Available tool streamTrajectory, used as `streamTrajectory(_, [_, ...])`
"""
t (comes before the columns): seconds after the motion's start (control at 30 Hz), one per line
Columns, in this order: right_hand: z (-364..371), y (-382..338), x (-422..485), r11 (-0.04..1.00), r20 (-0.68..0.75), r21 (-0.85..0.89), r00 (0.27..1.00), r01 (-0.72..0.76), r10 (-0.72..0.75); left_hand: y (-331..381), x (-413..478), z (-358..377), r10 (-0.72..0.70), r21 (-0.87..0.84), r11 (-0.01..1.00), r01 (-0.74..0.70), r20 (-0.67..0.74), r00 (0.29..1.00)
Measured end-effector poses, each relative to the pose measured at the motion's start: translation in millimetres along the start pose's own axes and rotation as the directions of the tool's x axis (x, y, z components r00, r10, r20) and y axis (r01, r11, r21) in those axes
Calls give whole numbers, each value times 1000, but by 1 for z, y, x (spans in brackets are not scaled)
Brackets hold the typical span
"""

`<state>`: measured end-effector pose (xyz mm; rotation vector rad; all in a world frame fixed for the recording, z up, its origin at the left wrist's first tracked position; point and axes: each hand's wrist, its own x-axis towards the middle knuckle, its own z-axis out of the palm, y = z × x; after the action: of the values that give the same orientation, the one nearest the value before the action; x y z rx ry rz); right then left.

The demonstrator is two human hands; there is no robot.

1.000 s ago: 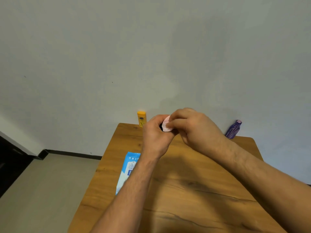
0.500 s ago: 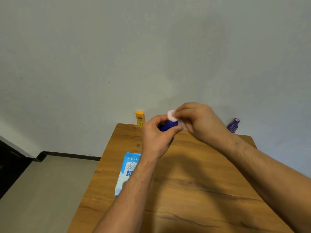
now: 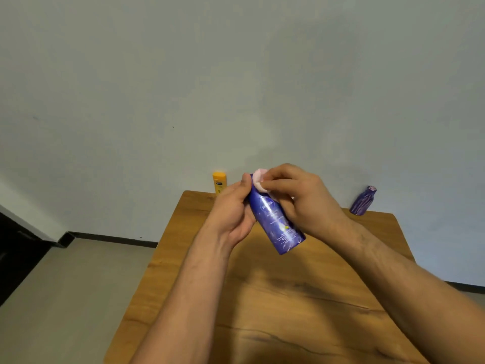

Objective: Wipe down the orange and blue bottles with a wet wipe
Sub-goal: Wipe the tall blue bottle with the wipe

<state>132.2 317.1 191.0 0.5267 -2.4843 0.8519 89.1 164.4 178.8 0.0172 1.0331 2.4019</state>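
Bottle [image 3: 275,224] likely light, stiff, slick wet; your left hand [image 3: 231,211] clasps its upper body soundly, right hand [image 3: 304,198] pinches wipe [image 3: 259,179].

Reading faintly as NIVEA in a round logo on the blue bottle [image 3: 273,219]. Blurring beyond reading in the oval label on the orange bottle [image 3: 220,182], at ten o'clock from it.

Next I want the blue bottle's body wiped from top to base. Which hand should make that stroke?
Right. The right hand pinches the wet wipe against the top end of the blue bottle, so it can likely slide straight down. The left hand grips the bottle, holding it tilted above the table.
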Motion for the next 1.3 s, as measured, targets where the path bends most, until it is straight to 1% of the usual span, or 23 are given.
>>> streamTrajectory(0.07, [-1,0,-3,996,-3,-34,997,83,-83,2,-1,-7,-1,-5,1000,2,32,999])
streamTrajectory(0.17, [-3,1,-10,949,110,-101,952,298,-287,2,-3,-15,-54,-26,998,54,25,998])
streamTrajectory(0.23, [-7,8,-7,929,103,-177,945,324,-310,-1,-4,-14,-105,-53,993,104,-4,995])
streamTrajectory(0.3, [-8,5,-11,928,71,-187,947,321,-313,-4,-4,-14,-157,-77,985,152,-53,986])
streamTrajectory(0.43, [-8,-12,-32,790,206,-151,801,594,-562,-1,-4,-15,-216,-164,961,220,45,975])
streamTrajectory(0.53, [-19,-1,-20,856,96,-210,881,473,-464,-5,-4,-14,-207,-163,963,215,63,976])
streamTrajectory(0.57, [-18,-3,-21,864,80,-217,890,455,-449,-5,-4,-12,-206,-181,960,216,72,976])
streamTrajectory(0.6, [-14,-8,-27,850,91,-203,874,485,-477,-4,-5,-9,-205,-198,955,220,91,974])
streamTrajectory(0.67, [-11,-19,-39,765,172,-149,778,627,-604,0,-5,-5,-190,-203,957,209,111,975])
streamTrajectory(0.7, [-15,-20,-39,740,194,-141,751,658,-631,1,-4,-3,-184,-196,959,203,111,977])
streamTrajectory(0.73, [-19,-14,-36,753,184,-156,768,639,-614,0,-4,-2,-186,-195,959,207,119,975])
streamTrajectory(0.8, [-28,-7,-29,824,96,-192,846,533,-525,-2,-5,0,-197,-208,952,224,143,970])
streamTrajectory(0.83, [-28,-8,-32,833,96,-183,853,522,-513,-3,-5,1,-202,-207,951,229,143,969])
streamTrajectory(0.87, [-25,-12,-38,811,133,-151,824,566,-551,-2,-5,1,-202,-209,951,229,141,969])
streamTrajectory(0.93, [-23,-24,-48,715,229,-87,712,694,-663,0,-3,-1,-195,-210,953,220,133,972])
streamTrajectory(0.97, [-25,-23,-46,702,245,-86,698,707,-673,0,-1,-1,-198,-215,951,223,136,971])
streamTrajectory(1.07, [-32,-8,-32,840,143,-141,850,524,-507,-2,-3,3,-218,-184,952,245,158,963])
streamTrajectory(1.1, [-32,-7,-33,849,138,-144,860,508,-491,-3,-3,4,-218,-162,957,242,152,964])
streamTrajectory(1.13, [-28,-9,-38,827,163,-133,835,547,-526,-3,-3,2,-209,-148,962,230,140,968])
streamTrajectory(1.2, [-22,-19,-48,733,255,-90,727,674,-637,-1,-3,-2,-182,-132,971,200,137,974])
streamTrajectory(1.23, [-24,-18,-48,706,278,-90,698,703,-660,-1,-2,-4,-176,-125,973,194,141,974])
streamTrajectory(1.27, [-25,-11,-43,717,272,-117,717,687,-642,-1,-2,-4,-178,-116,974,194,135,975])
streamTrajectory(1.3, [-28,-4,-35,763,240,-156,774,627,-586,-1,-2,-2,-186,-106,974,199,121,975])
